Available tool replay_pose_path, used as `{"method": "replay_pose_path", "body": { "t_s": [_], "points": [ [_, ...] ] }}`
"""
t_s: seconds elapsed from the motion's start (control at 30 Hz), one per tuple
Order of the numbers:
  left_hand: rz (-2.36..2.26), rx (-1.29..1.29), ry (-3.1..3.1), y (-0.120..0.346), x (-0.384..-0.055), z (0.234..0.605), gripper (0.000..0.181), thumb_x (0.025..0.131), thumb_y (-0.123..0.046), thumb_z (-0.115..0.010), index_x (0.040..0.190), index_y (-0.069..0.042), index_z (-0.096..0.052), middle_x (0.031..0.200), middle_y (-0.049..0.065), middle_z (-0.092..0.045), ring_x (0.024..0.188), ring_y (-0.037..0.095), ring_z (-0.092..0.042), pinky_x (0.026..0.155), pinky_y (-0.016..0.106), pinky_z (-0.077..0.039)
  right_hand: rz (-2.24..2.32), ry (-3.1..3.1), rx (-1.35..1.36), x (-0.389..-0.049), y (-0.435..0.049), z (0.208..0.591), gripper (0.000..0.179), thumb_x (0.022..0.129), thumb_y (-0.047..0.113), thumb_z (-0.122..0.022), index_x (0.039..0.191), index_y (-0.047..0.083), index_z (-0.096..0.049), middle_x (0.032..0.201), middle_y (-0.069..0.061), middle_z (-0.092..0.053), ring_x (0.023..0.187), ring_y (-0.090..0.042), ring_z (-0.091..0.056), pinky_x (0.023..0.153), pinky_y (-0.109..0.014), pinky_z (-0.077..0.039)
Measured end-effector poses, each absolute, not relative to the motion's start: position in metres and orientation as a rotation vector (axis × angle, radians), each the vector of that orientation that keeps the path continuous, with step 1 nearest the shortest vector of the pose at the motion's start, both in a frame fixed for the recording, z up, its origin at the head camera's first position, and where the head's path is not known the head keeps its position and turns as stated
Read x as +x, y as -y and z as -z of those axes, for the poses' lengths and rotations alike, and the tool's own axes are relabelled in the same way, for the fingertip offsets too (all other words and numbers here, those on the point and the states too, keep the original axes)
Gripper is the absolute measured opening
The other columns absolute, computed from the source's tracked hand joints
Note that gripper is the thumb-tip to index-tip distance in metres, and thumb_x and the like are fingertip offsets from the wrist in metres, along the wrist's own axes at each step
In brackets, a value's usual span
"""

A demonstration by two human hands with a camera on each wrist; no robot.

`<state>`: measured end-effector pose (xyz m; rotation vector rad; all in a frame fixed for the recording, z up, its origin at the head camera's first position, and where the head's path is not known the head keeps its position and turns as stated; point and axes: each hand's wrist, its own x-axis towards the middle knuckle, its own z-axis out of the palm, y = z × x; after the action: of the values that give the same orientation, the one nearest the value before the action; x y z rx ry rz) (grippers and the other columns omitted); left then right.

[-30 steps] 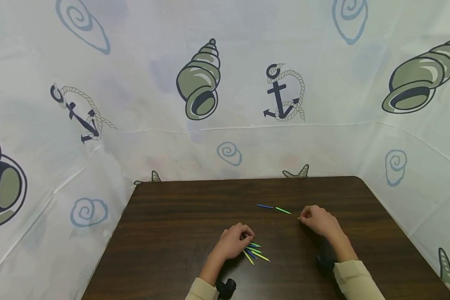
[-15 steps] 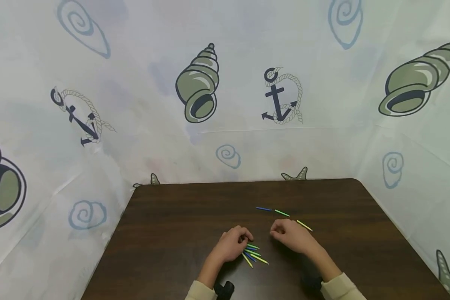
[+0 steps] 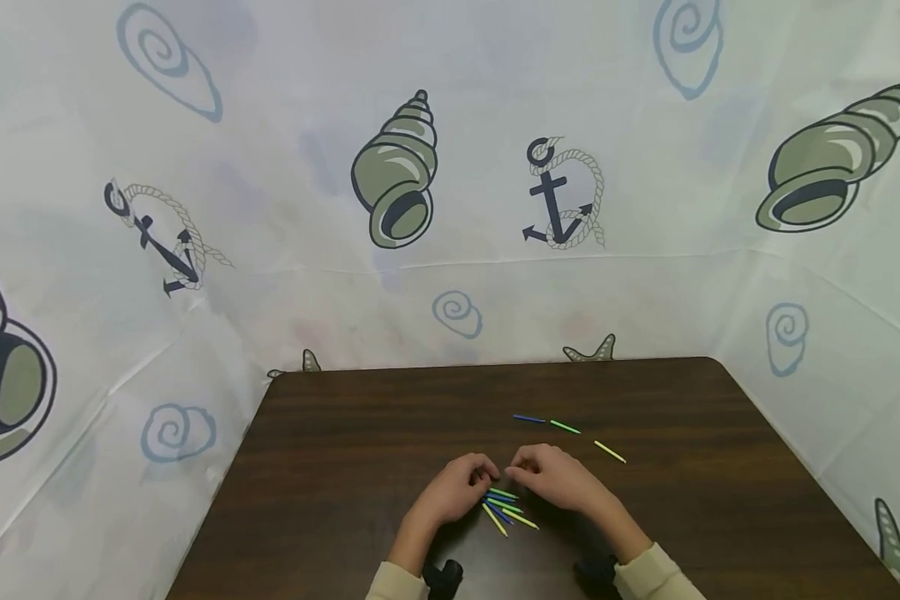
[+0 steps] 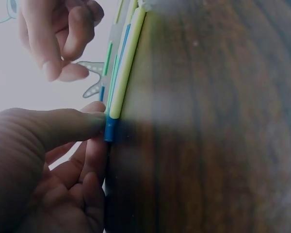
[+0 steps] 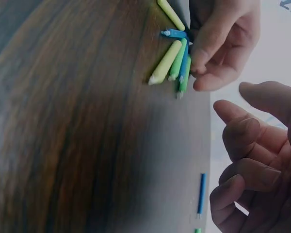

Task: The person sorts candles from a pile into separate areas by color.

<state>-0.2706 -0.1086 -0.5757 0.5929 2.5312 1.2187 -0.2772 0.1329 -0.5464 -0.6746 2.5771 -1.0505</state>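
Several thin birthday candles (image 3: pixel 512 508) in yellow, green and blue lie fanned out on the brown table (image 3: pixel 345 467). Pale wick tips show on the candles (image 5: pixel 162 68) in the right wrist view. My left hand (image 3: pixel 453 490) is at their gathered left ends, thumb and index finger pinching there beside a blue candle (image 4: pixel 108 132). Just across from it, my right hand (image 3: pixel 557 475) hovers near the bunch with bent fingers and a gap between thumb and index finger. Nothing is in that right hand (image 5: pixel 262 145).
Farther back, a blue candle (image 3: pixel 528 418), a green candle (image 3: pixel 565 427) and a yellow candle (image 3: pixel 610 452) form a loose slanting row. Printed cloth (image 3: pixel 300 283) with shells and anchors surrounds the table's back and sides. Dark wrist cameras (image 3: pixel 444 578) sit under the forearms.
My right hand has let go of the yellow candle at the row's right end and moved left to the bunch. The left hand has stayed by the candles.
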Motion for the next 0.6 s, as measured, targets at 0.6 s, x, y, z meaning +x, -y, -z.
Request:
{"method": "replay_pose_path", "body": {
  "t_s": [0.6],
  "points": [
    [-1.232, 0.576, -2.554, 0.108, -0.27, 0.577, 0.015, 0.106, -0.009, -0.062, 0.111, -0.015, -0.075, 0.101, -0.004, -0.063, 0.085, 0.008, -0.055, 0.078, 0.029, -0.048, 0.819, -2.676, -0.658, -0.28, -0.11, 0.556, 0.008, 0.099, 0.024, -0.077, 0.093, 0.027, -0.073, 0.076, 0.011, -0.062, 0.067, -0.012, -0.054, 0.06, -0.034, -0.043]
  ]
}}
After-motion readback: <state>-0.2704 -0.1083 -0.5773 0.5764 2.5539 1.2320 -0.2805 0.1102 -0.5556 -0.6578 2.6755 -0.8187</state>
